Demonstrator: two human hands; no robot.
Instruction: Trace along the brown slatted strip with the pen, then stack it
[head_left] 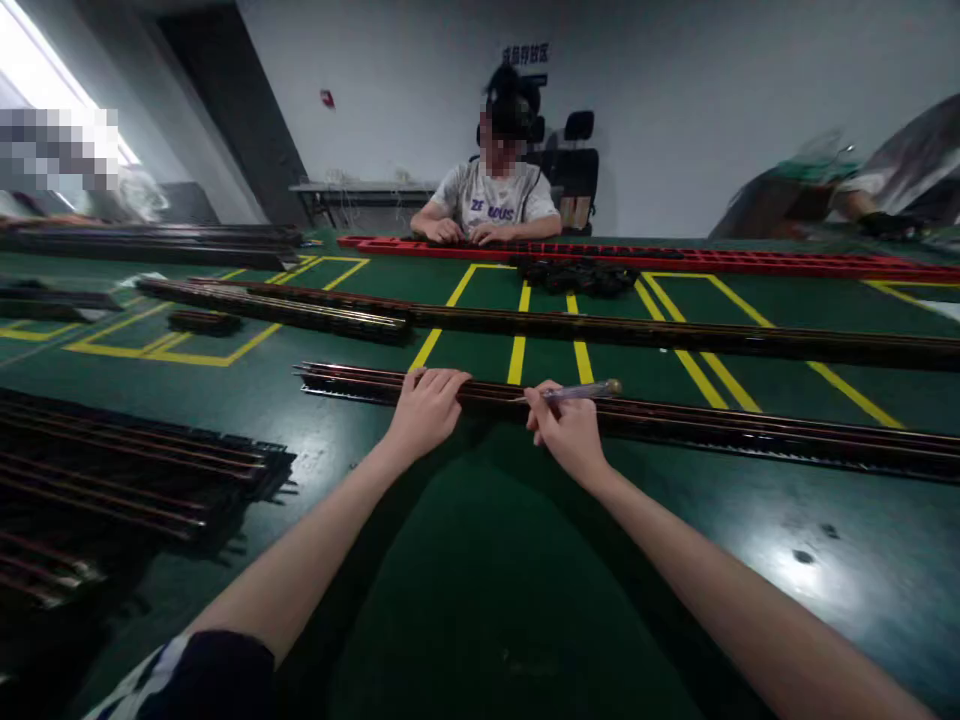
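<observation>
In front of me a long dark rail (697, 420), with thin copper-coloured rods along it, lies across the green table. My left hand (426, 412) is closed over the rail near its left end, fingers curled across the top. My right hand (568, 432) grips a small screwdriver (581, 391) with a clear handle and a yellowish end cap. The screwdriver lies almost level, its thin tip pointing left, close above the rail. Whether the tip touches the rail cannot be made out.
Beyond lies a second long dark rail (675, 333), with a bundle of rods (300, 308) at its left. More rails (135, 465) are stacked at the left. Across the table a person (491, 205) works at a red rack (750, 260), near a black heap (581, 277). Yellow tape marks the tabletop.
</observation>
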